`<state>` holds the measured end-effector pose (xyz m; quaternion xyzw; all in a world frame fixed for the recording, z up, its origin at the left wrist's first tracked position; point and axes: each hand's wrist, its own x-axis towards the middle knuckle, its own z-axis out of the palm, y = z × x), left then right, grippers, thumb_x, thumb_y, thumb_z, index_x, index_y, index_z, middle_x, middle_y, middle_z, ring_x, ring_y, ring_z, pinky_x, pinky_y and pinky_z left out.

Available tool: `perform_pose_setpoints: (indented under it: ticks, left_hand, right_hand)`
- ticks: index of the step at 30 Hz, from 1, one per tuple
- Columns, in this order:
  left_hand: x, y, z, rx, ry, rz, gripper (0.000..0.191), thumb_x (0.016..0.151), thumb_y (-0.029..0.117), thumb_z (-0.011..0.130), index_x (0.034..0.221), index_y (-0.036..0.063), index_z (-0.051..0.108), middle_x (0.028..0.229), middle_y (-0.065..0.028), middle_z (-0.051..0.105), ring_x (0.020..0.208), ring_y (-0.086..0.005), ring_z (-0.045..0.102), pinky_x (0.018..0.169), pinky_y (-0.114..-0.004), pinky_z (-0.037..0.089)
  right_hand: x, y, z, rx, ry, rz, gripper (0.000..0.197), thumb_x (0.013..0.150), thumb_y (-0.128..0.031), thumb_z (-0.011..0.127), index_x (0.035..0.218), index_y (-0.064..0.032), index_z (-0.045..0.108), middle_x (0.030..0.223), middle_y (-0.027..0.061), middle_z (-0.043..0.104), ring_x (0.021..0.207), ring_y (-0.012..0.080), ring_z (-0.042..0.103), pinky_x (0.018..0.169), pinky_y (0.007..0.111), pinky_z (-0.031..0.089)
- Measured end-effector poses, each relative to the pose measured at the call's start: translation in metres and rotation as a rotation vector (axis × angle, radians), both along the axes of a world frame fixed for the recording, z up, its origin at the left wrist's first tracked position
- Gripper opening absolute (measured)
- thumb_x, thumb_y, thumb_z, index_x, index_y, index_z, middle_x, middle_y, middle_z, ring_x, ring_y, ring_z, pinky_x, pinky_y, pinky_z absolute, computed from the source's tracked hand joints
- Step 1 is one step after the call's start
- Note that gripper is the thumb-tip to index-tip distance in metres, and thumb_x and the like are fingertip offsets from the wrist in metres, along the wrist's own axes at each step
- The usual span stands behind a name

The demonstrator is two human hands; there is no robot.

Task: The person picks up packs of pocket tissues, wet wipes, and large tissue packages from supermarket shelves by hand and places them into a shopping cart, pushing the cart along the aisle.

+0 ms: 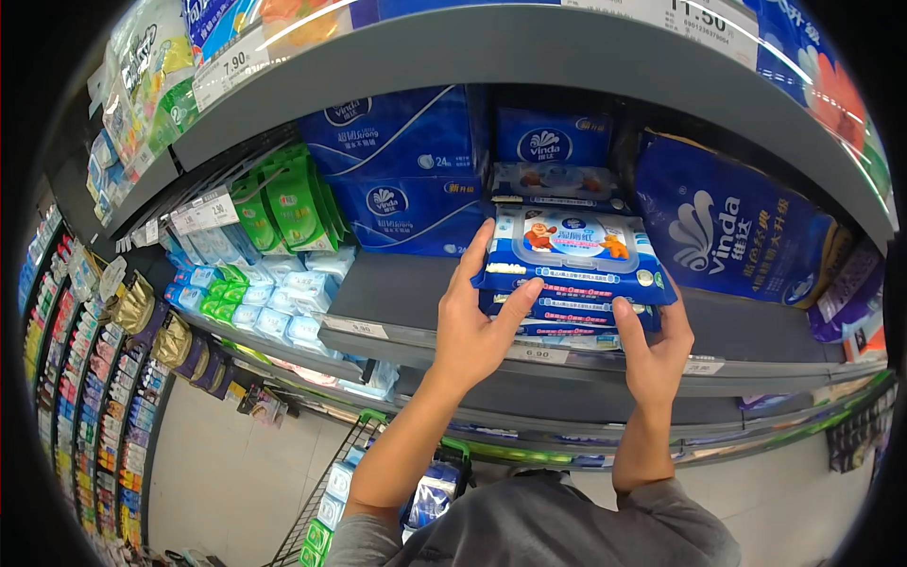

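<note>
Both my hands grip the sides of a blue pack of wet toilet wipes [577, 244] with a clear resealable lid. My left hand [482, 312] holds its left end, thumb across the front edge. My right hand [653, 340] has the right end, its thumb also at the front. Directly below this pack are more packs of the same kind [560, 312], stacked at the shelf's front edge. Behind it lies another similar wipes pack [553, 183]. Whether the held pack rests on the stack or is lifted slightly, I cannot tell.
Blue Vinda tissue packs [404, 212] stand left of the stack, and a large blue Vinda bag [737, 220] leans at the right. An upper shelf edge [496, 42] overhangs. Green tissue packs [294, 202] hang further left. Below, a shopping cart [333, 461] holds several tissue packs.
</note>
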<state>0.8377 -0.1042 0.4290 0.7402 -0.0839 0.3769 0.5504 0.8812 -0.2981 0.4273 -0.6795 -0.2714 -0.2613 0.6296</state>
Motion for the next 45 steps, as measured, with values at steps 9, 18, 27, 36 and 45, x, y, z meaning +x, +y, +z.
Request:
perform_pose_setpoints:
  ticks: [9,18,27,36,45]
  left_hand:
    - [-0.027,0.000,0.005,-0.009,0.008,-0.075,0.067,0.086,0.011,0.063,0.142,-0.0022,0.027,0.130,-0.0175,0.048,0.117,-0.0199,0.048,0.100,-0.033,0.037]
    - [-0.130,-0.005,0.017,-0.135,-0.450,-0.057,0.090,0.076,0.019,0.074,0.142,-0.0068,0.019,0.138,-0.0216,0.034,0.124,-0.0286,0.043,0.103,-0.038,0.037]
    - [-0.256,0.002,-0.019,-0.266,-0.511,0.510,0.079,0.080,0.019,0.063,0.142,-0.0037,0.021,0.123,-0.0203,0.052,0.114,-0.0280,0.053,0.098,-0.039,0.041]
    - [-0.375,-0.008,-0.102,-0.484,-0.189,0.735,0.071,0.079,0.000,0.061,0.141,-0.0027,0.026,0.136,-0.0184,0.042,0.122,-0.0225,0.045,0.100,-0.034,0.038]
    - [-0.423,-0.048,-0.295,-1.126,0.324,0.864,0.069,0.081,0.001,0.064,0.139,-0.0071,0.028,0.125,-0.0176,0.051,0.100,-0.0197,0.058,0.075,-0.029,0.055]
  right_hand:
    - [-0.018,0.004,-0.001,-0.059,-0.289,-0.120,0.045,0.081,-0.013,0.066,0.119,0.0076,0.053,0.131,0.0266,0.047,0.129,0.0352,0.040,0.108,0.052,0.020]
    - [-0.107,0.025,-0.018,0.338,-0.096,0.387,0.073,0.078,-0.026,0.068,0.132,0.0100,0.034,0.135,0.0201,0.040,0.127,0.0314,0.037,0.107,0.046,0.026]
    - [-0.188,0.057,-0.049,0.242,0.132,0.892,0.088,0.073,-0.020,0.073,0.138,0.0091,0.021,0.136,0.0230,0.035,0.124,0.0321,0.039,0.104,0.046,0.031]
    - [-0.249,0.119,-0.114,0.016,0.450,1.241,0.063,0.086,-0.011,0.064,0.136,0.0095,0.032,0.126,0.0184,0.048,0.115,0.0216,0.049,0.097,0.033,0.039]
    - [-0.268,0.127,-0.290,-0.523,1.103,1.264,0.036,0.090,-0.017,0.059,0.122,-0.0013,0.051,0.104,0.0089,0.062,0.086,0.0145,0.064,0.063,0.028,0.056]
